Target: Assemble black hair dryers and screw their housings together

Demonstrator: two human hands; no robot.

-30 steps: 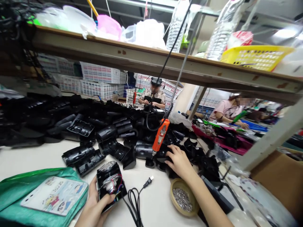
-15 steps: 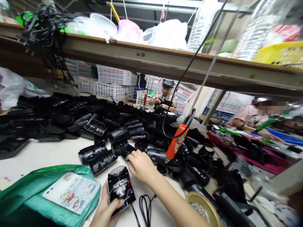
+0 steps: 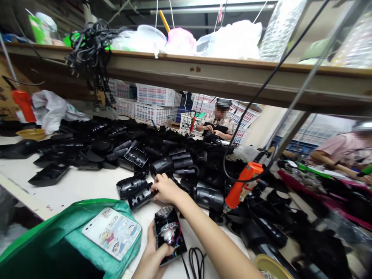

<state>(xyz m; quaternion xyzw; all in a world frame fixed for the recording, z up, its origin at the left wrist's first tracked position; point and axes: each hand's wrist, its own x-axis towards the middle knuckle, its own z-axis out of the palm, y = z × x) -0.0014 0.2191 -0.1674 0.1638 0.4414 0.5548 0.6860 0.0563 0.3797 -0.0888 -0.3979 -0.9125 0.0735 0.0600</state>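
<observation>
My left hand (image 3: 154, 254) holds an open black plastic housing (image 3: 159, 232), its thumb pressed on the lower edge. Inside show a silvery motor-like part, red and blue wires and a perforated round end. A black cord (image 3: 197, 263) lies beside the housing. My right hand (image 3: 165, 189) reaches across above it, fingers curled at the right end of a curved black plastic shell (image 3: 141, 197). Its fingertips are partly hidden, but they appear to pinch the shell's edge. A similar shell (image 3: 129, 186) lies right behind that one.
Black plastic parts (image 3: 95, 143) are heaped across the table. An orange electric screwdriver (image 3: 242, 188) hangs at right, above a yellow bowl (image 3: 271, 267) of small metal pieces. A cartoon-patterned phone (image 3: 112, 232) lies on a green bag (image 3: 72, 232). Two people work beyond the shelf (image 3: 174, 69).
The view has turned left, so the scene sits further right. My right hand has moved left from one black shell to the end of another. My left hand keeps the housing.
</observation>
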